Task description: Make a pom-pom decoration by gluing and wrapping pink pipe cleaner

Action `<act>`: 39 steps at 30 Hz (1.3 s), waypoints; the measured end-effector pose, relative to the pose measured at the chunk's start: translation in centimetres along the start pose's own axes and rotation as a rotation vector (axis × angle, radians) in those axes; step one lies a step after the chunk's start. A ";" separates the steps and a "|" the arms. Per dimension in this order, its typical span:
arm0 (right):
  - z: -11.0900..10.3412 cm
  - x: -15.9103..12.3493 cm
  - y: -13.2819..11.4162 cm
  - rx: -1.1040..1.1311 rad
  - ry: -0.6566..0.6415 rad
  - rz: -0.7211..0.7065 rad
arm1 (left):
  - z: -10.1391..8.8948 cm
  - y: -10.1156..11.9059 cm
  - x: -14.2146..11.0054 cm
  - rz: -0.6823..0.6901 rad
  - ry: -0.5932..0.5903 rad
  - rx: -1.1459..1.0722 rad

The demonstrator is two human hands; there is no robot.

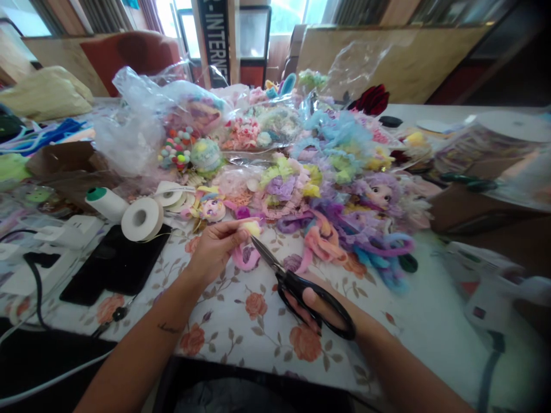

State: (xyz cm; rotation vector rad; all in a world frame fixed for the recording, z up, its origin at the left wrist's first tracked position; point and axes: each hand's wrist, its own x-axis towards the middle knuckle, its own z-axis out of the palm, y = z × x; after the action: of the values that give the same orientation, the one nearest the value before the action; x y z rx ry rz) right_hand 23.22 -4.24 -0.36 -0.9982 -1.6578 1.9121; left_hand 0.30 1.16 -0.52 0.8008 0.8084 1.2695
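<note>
My right hand (318,304) has its fingers through the loops of black-handled scissors (267,253), whose blades point up and to the left. My left hand (217,246) pinches a soft fuzzy strip (251,228), pale yellow at the end by my fingers and pink where it curls below them. The scissor tips are right beside the yellow part; whether they touch it I cannot tell. Just beyond my left hand lies a doll-face piece (213,210) with yellow and pink trim. Orange, pink and purple fuzzy strips (322,238) lie to the right of the blades.
Ribbon rolls (142,219), a thread cone (105,203), a black phone (118,264) and a power strip (38,275) lie left. Lace, pompoms and plastic bags (133,115) heap up at the back. A glue gun (482,281) stands right, by a cardboard box (486,223).
</note>
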 end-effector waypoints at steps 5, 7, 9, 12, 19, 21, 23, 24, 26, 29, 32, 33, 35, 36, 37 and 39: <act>0.0 0.0 0.0 0.001 0.006 0.003 | 0.2 0.2 0.0 0.013 0.006 -0.016; 0.0 0.1 0.1 -0.003 0.006 -0.003 | 0.1 0.2 -0.1 0.015 -0.006 -0.015; -0.1 0.1 0.1 -0.014 -0.001 -0.008 | 0.1 0.1 -0.1 0.020 -0.013 -0.013; -0.1 0.0 0.0 -0.019 -0.006 0.003 | 0.0 0.0 -0.1 0.019 -0.008 -0.018; -0.2 0.0 0.2 -0.022 -0.029 -0.044 | -0.2 -0.1 0.2 0.018 0.039 -0.005; -0.3 0.0 0.5 -0.007 -0.029 -0.060 | -0.2 -0.1 0.3 0.051 0.073 -0.014; -0.3 0.0 0.7 0.004 -0.013 -0.072 | -0.2 0.0 0.3 0.080 0.105 -0.009; -0.3 0.0 0.8 0.006 -0.005 -0.074 | -0.1 0.0 0.3 0.086 0.111 0.004; -0.2 0.0 0.6 0.003 0.000 -0.064 | 0.1 0.0 0.1 0.075 0.089 0.042; 0.0 0.0 0.2 -0.012 -0.003 -0.034 | 0.3 0.2 -0.2 0.062 0.054 0.064; 0.0 -0.1 0.0 -0.022 0.013 -0.009 | 0.4 0.3 -0.3 0.056 0.065 0.055; 0.0 -0.1 -0.1 -0.026 0.014 -0.003 | 0.4 0.3 -0.3 0.055 0.070 0.052; 0.0 -0.1 0.0 -0.032 0.004 0.003 | 0.3 0.2 -0.2 0.058 0.068 0.051; -0.1 0.0 0.0 -0.035 0.000 0.006 | 0.3 0.1 -0.2 0.062 0.059 0.049; -0.1 0.0 0.0 -0.037 -0.001 0.007 | 0.3 0.1 -0.2 0.065 0.046 0.047; -0.1 0.0 0.1 -0.037 -0.004 0.003 | 0.3 0.0 -0.2 0.063 0.016 0.042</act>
State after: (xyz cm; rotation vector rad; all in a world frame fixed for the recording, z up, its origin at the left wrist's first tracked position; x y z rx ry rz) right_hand 23.35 -4.21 -0.47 -1.0122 -1.7005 1.8922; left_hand 0.53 0.91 -0.41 0.8564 0.8308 1.3203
